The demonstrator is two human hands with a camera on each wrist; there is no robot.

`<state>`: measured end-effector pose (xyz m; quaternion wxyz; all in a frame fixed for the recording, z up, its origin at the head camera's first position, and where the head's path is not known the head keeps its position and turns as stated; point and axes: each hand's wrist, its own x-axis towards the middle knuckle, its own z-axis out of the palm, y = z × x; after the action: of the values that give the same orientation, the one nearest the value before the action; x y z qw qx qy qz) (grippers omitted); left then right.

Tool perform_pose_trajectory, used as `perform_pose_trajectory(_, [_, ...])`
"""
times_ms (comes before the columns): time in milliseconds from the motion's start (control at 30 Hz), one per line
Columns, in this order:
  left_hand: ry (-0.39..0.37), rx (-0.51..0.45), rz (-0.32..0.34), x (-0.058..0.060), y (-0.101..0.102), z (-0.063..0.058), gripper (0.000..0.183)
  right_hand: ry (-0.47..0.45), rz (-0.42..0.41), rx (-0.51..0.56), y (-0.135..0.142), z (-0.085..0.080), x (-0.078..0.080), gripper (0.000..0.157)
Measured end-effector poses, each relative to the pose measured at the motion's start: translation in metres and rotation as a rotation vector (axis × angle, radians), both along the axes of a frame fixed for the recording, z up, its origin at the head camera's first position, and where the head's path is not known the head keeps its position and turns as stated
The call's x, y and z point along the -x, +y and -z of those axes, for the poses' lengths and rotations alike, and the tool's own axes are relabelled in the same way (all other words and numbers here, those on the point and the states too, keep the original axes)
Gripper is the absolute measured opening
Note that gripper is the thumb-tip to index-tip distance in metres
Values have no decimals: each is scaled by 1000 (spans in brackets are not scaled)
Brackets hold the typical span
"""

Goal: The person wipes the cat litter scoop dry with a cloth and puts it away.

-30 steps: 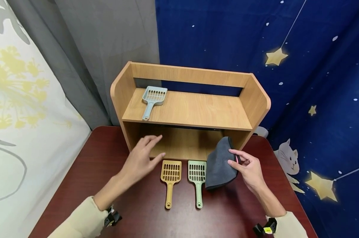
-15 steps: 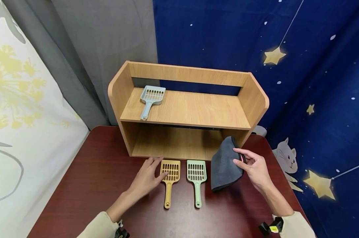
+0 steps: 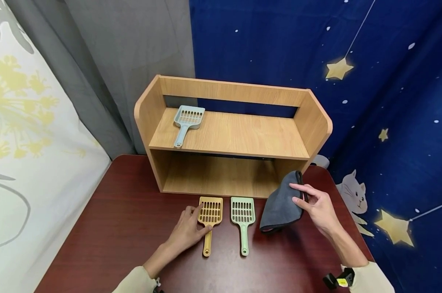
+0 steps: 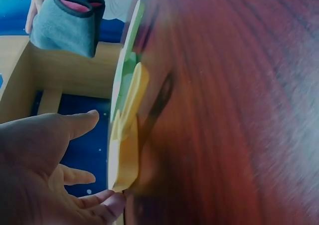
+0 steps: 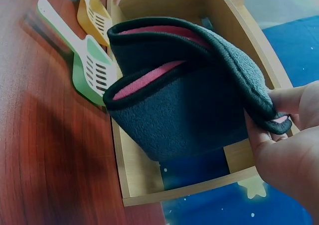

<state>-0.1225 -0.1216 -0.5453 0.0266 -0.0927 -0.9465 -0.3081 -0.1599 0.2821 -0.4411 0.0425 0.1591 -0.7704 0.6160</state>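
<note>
My left hand (image 3: 187,228) is at the yellow litter scoop (image 3: 210,211), which lies slotted head up on the table. Its fingertips meet the scoop's left edge, and in the left wrist view the thumb (image 4: 82,123) stands apart from it. Beside it lies a green litter scoop (image 3: 244,215), handle toward me. My right hand (image 3: 317,209) pinches the edge of a folded dark grey cloth (image 3: 281,207) with black trim, held up off the table. Pink inner folds (image 5: 149,79) show in the right wrist view.
A two-level wooden shelf (image 3: 235,136) stands at the back of the dark red table (image 3: 122,228). On its upper board, at the left, lies a light blue litter scoop (image 3: 189,118). Grey and star-patterned blue curtains (image 3: 272,40) hang behind.
My left hand has come down from in front of the shelf's lower level to the yellow scoop. My right hand has carried the cloth slightly to the right, away from the green scoop.
</note>
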Motion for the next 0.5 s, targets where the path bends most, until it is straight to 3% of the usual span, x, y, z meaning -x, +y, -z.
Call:
perform_pose_trajectory(200, [-76,-14,-25,-2,8,7,95,4,21,-52,3,1,0,43])
perform_pose_trajectory(500, [-9,100,-64,-2,17,14,106,-22,41,-49,3,5,-2,44])
